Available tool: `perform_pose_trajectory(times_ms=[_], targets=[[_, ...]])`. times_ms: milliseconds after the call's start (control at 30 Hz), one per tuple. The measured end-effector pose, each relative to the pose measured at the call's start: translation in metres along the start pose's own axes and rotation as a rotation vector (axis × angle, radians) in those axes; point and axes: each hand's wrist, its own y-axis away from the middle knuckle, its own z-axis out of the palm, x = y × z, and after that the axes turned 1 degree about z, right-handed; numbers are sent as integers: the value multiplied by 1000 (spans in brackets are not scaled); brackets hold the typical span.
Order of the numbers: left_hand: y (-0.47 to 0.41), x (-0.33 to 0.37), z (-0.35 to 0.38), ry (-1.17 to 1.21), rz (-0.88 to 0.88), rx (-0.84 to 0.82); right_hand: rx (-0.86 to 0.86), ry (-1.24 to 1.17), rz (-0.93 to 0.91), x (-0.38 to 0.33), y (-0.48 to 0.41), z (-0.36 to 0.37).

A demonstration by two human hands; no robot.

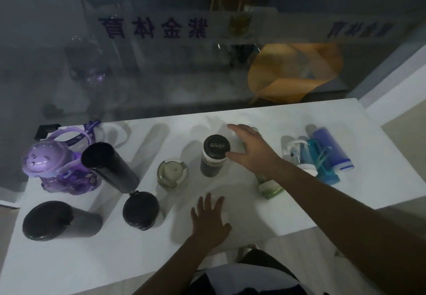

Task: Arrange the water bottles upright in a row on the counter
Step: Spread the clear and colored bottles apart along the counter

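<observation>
— Is the right hand (pixel 251 149) gripping anything?

— No. Its fingers are spread wide, the thumb just beside the dark-capped bottle (pixel 215 156), which stands upright mid-counter. The left hand (pixel 211 220) lies flat and empty on the counter (pixel 288 214).

— And the next one?

— Probably the green bottle (pixel 269 185) lying under that forearm. I'd close around its body, tip it up and stand it beside the dark-capped one. The blue bottles (pixel 327 156) lie at the right; the purple bottle (pixel 57 168) stands at the left.
</observation>
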Motion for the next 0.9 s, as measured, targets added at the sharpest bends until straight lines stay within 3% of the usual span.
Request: perform_pose_trajectory(times_ms=[167,233,333,433,733,900], targets=[[-21,40,1,154,21,54,218,42,219,81,48,-33],[-30,62,1,318,-2,41,271,32,263,122,71,-38],[-39,102,4,640,-106,32,254,-76,293,176,97,-40],[-52,140,13,790,-197,84,266,-128,247,215,111,-39],[-86,220,42,759,-495,488,193,-204,147,284,109,-50],[-95,232,52,712,-602,565,140,-251,72,298,112,-55]])
